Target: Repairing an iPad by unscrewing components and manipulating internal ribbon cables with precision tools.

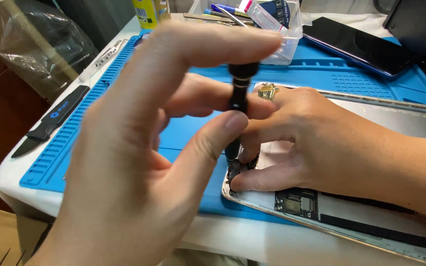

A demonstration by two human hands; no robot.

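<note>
Head view: left hand pinching upright black precision screwdriver between thumb and fingers, tip down into opened tablet at blue mat's near edge; right hand pressing beside tip (empty, fingers flat).

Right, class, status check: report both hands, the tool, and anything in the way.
Left hand pinches black screwdriver upright. Right hand steadies opened tablet, fingers beside the tip. Right fingers crowd the tip; tip itself hidden.
</note>
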